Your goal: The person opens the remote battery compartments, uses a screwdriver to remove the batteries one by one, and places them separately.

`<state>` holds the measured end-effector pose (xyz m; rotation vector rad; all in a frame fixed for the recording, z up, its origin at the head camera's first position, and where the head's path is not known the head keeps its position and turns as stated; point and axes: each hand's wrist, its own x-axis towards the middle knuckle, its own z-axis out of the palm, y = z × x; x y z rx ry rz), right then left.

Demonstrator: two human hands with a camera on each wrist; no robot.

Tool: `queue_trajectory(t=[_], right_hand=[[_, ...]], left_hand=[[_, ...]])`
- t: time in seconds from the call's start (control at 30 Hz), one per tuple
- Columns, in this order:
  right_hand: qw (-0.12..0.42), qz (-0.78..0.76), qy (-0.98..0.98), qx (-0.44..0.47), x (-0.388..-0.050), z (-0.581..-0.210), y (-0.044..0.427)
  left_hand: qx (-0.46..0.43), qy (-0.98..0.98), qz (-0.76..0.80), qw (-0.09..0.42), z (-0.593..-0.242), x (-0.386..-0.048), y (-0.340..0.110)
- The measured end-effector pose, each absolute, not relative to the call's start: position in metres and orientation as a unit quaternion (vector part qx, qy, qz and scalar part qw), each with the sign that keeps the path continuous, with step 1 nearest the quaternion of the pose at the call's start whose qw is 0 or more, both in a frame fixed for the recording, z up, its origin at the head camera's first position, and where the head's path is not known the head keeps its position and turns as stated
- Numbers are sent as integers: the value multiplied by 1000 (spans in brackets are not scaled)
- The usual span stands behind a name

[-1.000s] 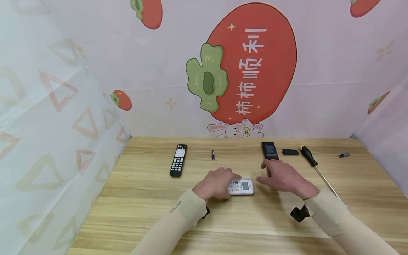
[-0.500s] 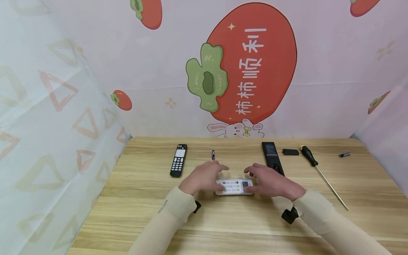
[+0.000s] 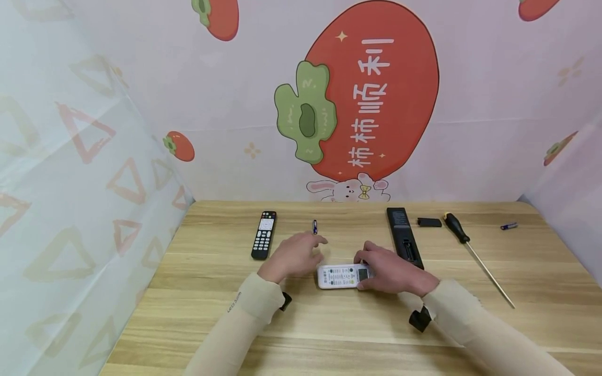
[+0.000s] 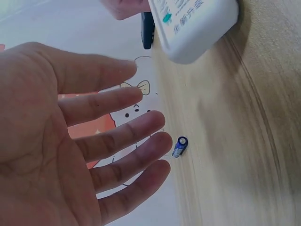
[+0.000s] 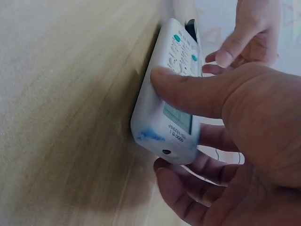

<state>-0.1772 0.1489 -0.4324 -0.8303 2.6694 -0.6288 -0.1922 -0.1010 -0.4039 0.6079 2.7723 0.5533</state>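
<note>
A white air-conditioner remote control with a small screen lies crosswise near the middle of the table, buttons up. My right hand holds its right end. In the right wrist view the thumb lies along the near side of the white remote and the other fingers are on its far side. Off the remote's left end, my left hand has its fingers spread and holds nothing. The left wrist view shows its palm and straight fingers, with a blue battery beyond them.
Behind my right hand a black remote lies face down, its battery compartment uncovered. Right of it are a small black cover, a long screwdriver and another battery. A second black remote lies face up at left.
My right hand has come left from the face-down black remote and now grips the white remote's right end. My left hand has let go of the white remote and drawn away leftward.
</note>
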Motion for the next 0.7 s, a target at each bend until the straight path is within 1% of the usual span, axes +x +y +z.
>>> queue_trajectory(t=[0.17, 0.43, 0.57, 0.7], right_hand=[[112, -229, 924, -285, -176, -434, 148], [35, -191, 927, -320, -175, -435, 148], [25, -167, 930, -326, -174, -435, 146], [29, -154, 931, -329, -172, -435, 146]], left_hand=[[214, 952, 189, 109, -404, -193, -101], [223, 951, 189, 99, -404, -193, -103], [223, 951, 191, 95, -402, -193, -103], [220, 951, 194, 96, -401, -192, -102]])
